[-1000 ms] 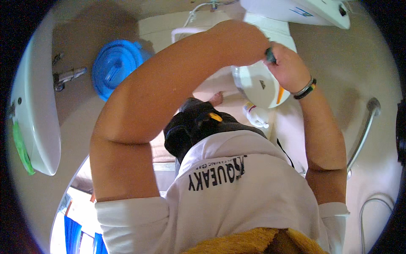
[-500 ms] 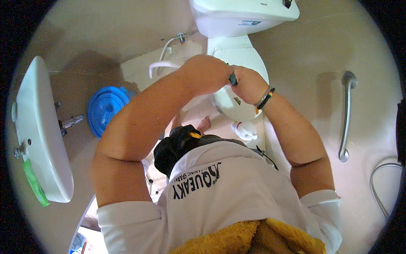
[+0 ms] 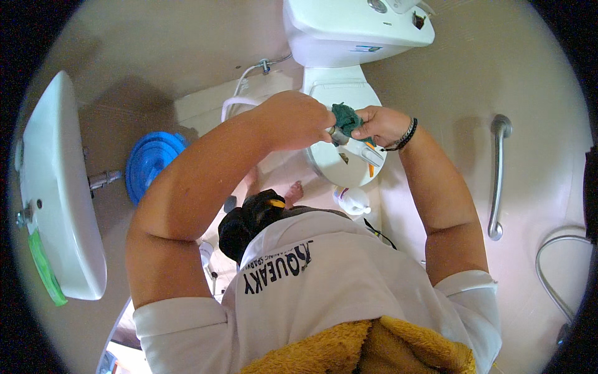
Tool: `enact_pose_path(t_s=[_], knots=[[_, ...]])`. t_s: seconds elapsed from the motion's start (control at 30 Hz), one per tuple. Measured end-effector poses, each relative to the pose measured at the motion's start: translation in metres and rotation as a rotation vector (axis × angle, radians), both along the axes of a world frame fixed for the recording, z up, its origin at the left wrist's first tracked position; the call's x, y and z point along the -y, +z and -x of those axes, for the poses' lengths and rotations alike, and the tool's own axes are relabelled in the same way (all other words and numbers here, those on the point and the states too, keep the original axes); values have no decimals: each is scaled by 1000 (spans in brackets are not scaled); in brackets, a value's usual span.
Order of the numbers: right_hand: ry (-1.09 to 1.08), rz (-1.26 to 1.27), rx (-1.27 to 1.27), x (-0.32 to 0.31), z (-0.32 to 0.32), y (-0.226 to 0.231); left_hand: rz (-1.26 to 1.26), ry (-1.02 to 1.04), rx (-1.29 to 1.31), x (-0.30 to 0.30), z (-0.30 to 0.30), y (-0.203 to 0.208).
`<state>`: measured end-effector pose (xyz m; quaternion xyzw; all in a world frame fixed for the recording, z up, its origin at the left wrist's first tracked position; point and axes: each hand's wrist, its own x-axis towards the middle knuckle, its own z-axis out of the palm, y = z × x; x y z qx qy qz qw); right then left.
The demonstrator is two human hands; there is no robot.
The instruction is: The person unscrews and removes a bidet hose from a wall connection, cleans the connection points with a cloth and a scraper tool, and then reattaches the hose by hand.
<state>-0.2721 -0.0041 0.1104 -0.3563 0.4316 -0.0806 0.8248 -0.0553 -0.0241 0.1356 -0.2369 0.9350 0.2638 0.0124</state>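
Over the closed white toilet lid (image 3: 339, 87), my two hands are close together. My left hand (image 3: 311, 124) is closed round a silver cylindrical fitting (image 3: 339, 136); a white, flattened end (image 3: 367, 153) extends from it to the lower right, its exact kind unclear. My right hand (image 3: 387, 124) pinches a crumpled dark green scouring pad (image 3: 346, 119), which touches the fitting. Below my right hand hangs a narrow orange strip (image 3: 372, 168). A dark bracelet (image 3: 408, 134) circles my right wrist.
The toilet tank (image 3: 336, 37) stands ahead, a hose (image 3: 240, 81) left of it. A blue bucket (image 3: 152, 163) and white washbasin (image 3: 68, 206) are at left. A white bottle (image 3: 352, 201) stands beside the toilet. A metal grab bar (image 3: 500, 181) is on the right wall.
My hands have moved apart, the right one shifting right and turning. The green pad, mostly hidden before, now shows more fully, and the silver-and-white fitting has come into sight.
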Motion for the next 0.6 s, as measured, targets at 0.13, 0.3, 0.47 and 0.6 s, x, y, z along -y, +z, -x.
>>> enact_pose_path(t_s=[0.13,0.3,0.47,0.6], knots=[[219,70,-5,-9,-8,-12,46,3,-17,-7,2,-7],[306,310,-225,-19,-15,-19,44,30,25,-18,6,-12],[131,-18,0,-23,3,-27,56,36,23,-33,8,-12],[177,-125,170,-35,-16,-28,77,30,-146,-46,0,-40]])
